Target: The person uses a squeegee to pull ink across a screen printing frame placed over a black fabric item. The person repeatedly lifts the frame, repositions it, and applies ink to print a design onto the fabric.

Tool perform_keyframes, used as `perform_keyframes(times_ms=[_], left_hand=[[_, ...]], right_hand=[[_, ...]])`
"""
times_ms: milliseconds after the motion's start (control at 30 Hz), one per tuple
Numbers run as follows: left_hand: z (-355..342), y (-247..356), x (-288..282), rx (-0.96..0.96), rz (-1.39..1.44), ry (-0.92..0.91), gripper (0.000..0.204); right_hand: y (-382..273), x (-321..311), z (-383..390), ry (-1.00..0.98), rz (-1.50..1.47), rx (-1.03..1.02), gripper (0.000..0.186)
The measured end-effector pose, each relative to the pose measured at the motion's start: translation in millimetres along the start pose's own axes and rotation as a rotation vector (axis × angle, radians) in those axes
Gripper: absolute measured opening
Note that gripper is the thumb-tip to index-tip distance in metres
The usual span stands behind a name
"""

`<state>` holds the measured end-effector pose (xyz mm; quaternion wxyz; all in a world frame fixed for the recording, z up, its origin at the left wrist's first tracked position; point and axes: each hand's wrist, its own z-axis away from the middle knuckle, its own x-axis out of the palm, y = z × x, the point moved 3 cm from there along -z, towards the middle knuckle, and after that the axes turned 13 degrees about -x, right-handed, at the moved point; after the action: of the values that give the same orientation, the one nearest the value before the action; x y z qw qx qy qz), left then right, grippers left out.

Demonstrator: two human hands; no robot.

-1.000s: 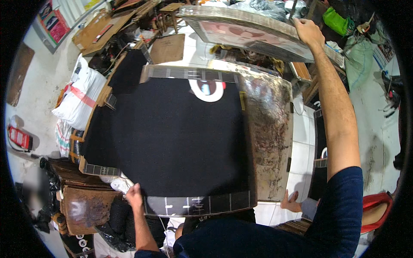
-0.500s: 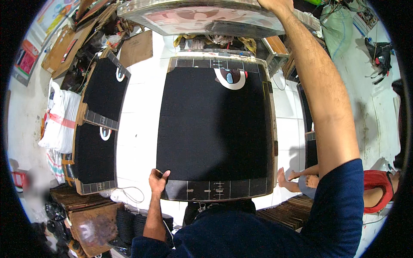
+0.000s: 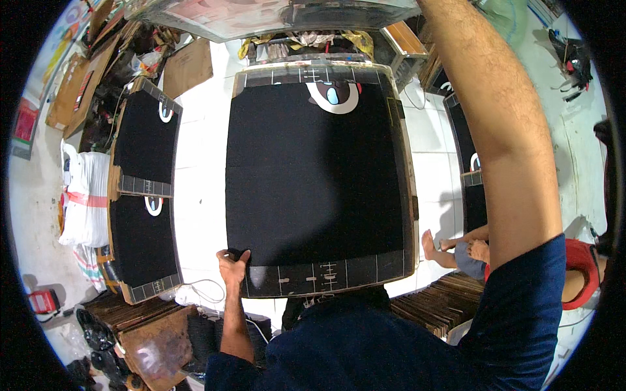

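A black fabric panel (image 3: 287,176) lies flat on a board (image 3: 398,267) with white ruled marks along its near and far strips. Near the panel's far edge is a printed white ring with blue and brown inside (image 3: 339,99). My left hand (image 3: 233,267) is closed at the fabric's near left corner, thumb on top; its other fingers are partly hidden. Beyond the board, a framed printing screen (image 3: 261,23) is tilted up. My right arm (image 3: 489,111) stretches to the screen's right end; the hand itself is beyond the top of the view.
More boards with black fabric stand at left (image 3: 143,143) and right (image 3: 475,202). A person in red (image 3: 580,280) sits at the right with bare legs out. Cardboard (image 3: 189,68), a white sack (image 3: 91,202) and stacked boards (image 3: 430,313) surround the white floor.
The view has shifted, so the board appears slightly farther left and higher. My right hand has passed out of the top of the view. My left hand remains at the same corner.
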<state>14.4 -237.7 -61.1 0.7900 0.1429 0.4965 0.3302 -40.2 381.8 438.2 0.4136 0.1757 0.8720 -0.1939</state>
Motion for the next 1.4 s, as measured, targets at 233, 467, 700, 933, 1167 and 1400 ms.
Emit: perform_keyframes(times_ms=[233,467,700,933,1167,1400], left_hand=[[-20.0,-8.7,12.7,0.063,-0.342,0.066,0.079],[-14.7,189.2,-33.4,0.466,0.537,-0.055,0.09],[37.2,297.1,0.5,-0.027,1.188,-0.511,0.072],[-22.3,164.0,89.5,-0.353,0.671,-0.641,0.094],[31.5,188.3,122.4,0.816,-0.303,0.194,0.078],[30.0,185.4,174.5,0.898,-0.474,0.218,0.091]], right_hand=[[-2.5,-0.1,7.2,-0.027,0.021,0.007,0.063],[4.5,29.1,113.2,0.131,-0.049,-0.136,0.043],[8.8,102.9,333.7,0.3,-0.234,-0.311,0.016],[66.2,210.9,378.0,-0.082,-0.291,-0.142,0.045],[127.3,334.7,203.1,-0.143,-0.07,-0.254,0.084],[136.5,385.2,137.9,-0.644,0.01,-0.317,0.051]])
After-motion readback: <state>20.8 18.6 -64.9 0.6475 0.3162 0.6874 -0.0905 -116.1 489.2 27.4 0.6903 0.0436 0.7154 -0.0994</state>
